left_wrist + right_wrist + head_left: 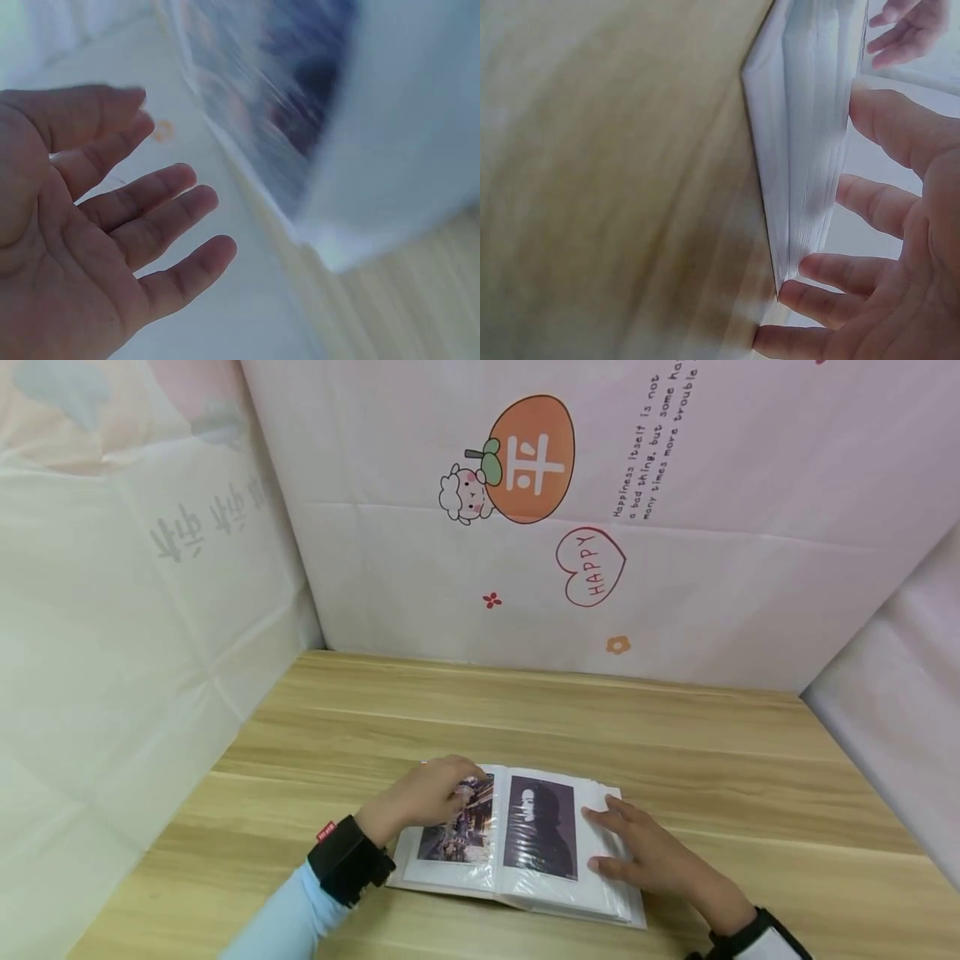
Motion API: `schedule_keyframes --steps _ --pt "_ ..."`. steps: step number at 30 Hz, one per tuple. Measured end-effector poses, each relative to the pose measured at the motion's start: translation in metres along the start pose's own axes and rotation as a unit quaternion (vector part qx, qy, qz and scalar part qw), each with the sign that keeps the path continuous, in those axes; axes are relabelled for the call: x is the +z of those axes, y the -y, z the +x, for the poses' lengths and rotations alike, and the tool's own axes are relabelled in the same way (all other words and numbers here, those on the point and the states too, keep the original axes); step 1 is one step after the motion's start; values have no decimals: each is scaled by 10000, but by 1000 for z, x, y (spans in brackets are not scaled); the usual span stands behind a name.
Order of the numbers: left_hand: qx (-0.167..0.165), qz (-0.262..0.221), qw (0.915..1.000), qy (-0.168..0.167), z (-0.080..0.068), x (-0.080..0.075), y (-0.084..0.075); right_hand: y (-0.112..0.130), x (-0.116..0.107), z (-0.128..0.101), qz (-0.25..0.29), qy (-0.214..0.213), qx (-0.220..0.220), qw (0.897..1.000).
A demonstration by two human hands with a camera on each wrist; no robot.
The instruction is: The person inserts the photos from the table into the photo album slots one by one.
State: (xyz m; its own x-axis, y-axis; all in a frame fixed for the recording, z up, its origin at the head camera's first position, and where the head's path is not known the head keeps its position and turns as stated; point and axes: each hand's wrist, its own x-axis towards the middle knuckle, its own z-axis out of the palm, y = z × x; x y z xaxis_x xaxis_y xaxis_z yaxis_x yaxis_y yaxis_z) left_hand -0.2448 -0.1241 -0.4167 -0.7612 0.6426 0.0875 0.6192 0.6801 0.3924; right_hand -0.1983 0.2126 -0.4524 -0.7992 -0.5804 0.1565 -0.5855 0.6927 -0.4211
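Head view: nearest the camera, right hand [651, 858] lies flat on the right-hand pages of an open photo album [517, 842], fingers straight and spread, holding nothing; black wrist strap at its cuff; album sits on the wooden table [675, 752], near the front edge, roughly centred; right page shows a dark portrait photo [542, 827]; left page shows a colourful street photo [459, 827]; left hand [423, 795] rests over the top of the left page, fingers lightly bent, fingertips at the street photo's upper edge; whether it pinches the page, cannot tell; pale blue sleeve [288, 920] and black wristband [348, 858] behind it; printed backdrop [675, 527] with an orange fruit cartoon and a "HAPPY" heart stands behind the table. Left wrist view: left hand [97, 225] open, palm up to lens, fingers loosely extended, gripping nothing; blurred album page [300, 105] beside it. Right wrist view: right hand [900, 247] fingers straight, fingertips against the album's stacked page edges [806, 150]; table grain [615, 187] blurred.
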Motion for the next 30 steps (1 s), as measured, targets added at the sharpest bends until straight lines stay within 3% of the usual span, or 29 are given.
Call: schedule_keyframes --steps 5,12,30 --pt "-435 -486 9978 138 4 0 28 0 -1 0 20 48 80 10000" --pt "-845 -1005 9907 347 4 1 49 1 -2 -1 4 67 126 9999" --pt "-824 -973 9918 0 6 3 65 -2 -1 0 20 177 185 9997"
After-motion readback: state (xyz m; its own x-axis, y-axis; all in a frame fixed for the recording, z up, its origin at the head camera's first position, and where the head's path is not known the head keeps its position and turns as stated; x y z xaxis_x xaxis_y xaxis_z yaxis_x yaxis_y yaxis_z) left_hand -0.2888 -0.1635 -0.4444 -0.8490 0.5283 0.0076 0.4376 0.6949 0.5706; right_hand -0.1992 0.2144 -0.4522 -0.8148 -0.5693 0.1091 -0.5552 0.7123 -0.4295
